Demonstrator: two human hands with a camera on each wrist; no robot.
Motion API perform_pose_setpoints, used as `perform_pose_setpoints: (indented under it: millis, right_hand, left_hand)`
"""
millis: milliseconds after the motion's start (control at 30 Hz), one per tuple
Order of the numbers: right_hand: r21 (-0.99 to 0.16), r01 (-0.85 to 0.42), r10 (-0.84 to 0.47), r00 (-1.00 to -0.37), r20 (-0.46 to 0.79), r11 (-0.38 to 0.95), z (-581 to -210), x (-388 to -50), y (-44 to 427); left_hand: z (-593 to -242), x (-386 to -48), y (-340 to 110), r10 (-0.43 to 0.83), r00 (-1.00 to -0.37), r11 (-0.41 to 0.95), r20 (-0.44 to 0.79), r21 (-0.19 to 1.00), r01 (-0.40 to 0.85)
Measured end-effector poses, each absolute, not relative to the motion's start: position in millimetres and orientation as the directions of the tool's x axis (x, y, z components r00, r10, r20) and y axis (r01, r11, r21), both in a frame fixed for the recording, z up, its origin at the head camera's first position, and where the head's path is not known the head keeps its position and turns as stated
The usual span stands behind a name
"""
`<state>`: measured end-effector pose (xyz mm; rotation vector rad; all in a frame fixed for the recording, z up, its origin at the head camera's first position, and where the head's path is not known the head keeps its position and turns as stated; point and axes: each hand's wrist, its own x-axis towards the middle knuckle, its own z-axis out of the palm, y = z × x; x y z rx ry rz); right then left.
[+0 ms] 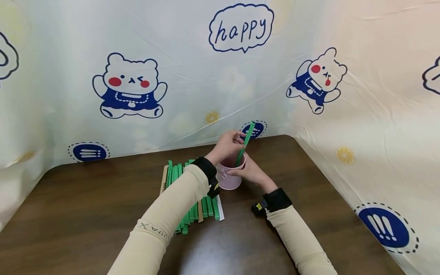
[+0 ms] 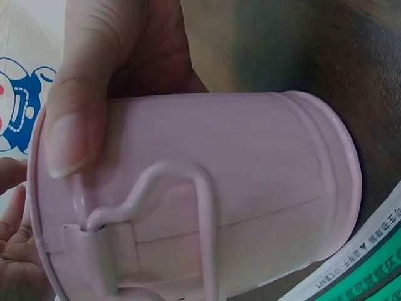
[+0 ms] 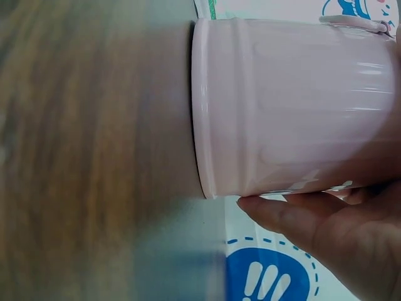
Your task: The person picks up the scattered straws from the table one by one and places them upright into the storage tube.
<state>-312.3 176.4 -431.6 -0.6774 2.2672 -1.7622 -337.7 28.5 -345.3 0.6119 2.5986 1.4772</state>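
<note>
A pink metal bucket [image 1: 229,181] stands upright near the table's far edge, its wire handle [image 2: 207,232] hanging down the left side. My right hand [image 1: 254,170] grips it from the right, with the thumb [image 2: 78,119] in front just under the rim. Above the bucket, my left hand [image 1: 228,146] pinches a long green wrapped straw [image 1: 246,139] between its fingers. The straw leans to the right, its lower end inside the bucket; the bottom is hidden. Fingertips of the left hand show only partly in the left wrist view.
Several green wrapped straws [image 1: 174,173], with a few tan and a white one [image 1: 220,208], lie in a pile left of the bucket, partly hidden by my left arm. A printed sheet [image 1: 192,76] hangs along the back and right of the brown table [image 1: 103,194].
</note>
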Motion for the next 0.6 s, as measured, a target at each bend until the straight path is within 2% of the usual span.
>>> perform_pose_setpoints:
  millis: [400, 600]
  right_hand:
    - [-0.95, -0.234, -0.441, -0.889, 0.124, 0.205, -435, -307, 169]
    - [-0.954, -0.213, -0.409, -0.906, 0.112, 0.212, -429, -306, 173]
  left_hand:
    - [-340, -331, 3, 0.378, -0.922, 0.44, 0.083, 0.86, 0.258]
    - [-325, -333, -27, 0.351, -0.928, 0.499, 0.121, 0.815, 0.295]
